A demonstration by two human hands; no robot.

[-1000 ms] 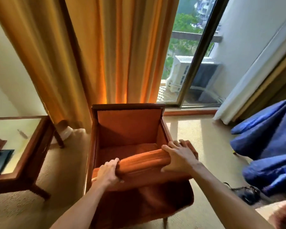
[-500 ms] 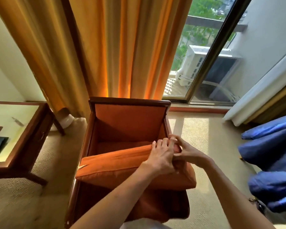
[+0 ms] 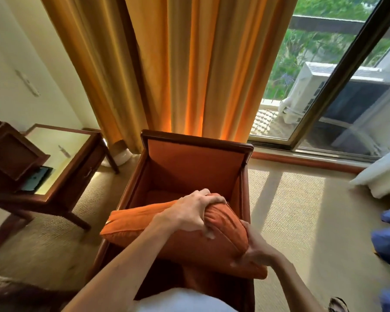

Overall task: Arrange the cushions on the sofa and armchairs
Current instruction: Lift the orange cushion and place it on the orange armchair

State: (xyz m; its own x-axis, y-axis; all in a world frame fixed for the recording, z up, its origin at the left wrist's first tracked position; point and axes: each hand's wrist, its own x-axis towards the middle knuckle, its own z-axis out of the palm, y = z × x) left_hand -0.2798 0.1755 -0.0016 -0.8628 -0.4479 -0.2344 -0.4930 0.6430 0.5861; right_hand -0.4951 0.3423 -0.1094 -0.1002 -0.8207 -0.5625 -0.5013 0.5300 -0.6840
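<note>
Holding 1 orange cushion (image 3: 167,224) w/ 2 hands over 1 armchair (image 3: 196,163). Left hand (image 3: 190,212) fingers curl over its top right end; right hand (image 3: 256,248) grips just below them. Cushion sits tilted across the chair's front.

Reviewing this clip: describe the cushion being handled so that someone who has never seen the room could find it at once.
Start at the orange curtains by the glass door; in front of them stands the wood-framed orange armchair. Across its front lies the thick orange fabric seat cushion, gripped at its right end by the left hand above and the right hand below. It is the only loose cushion here.
</note>
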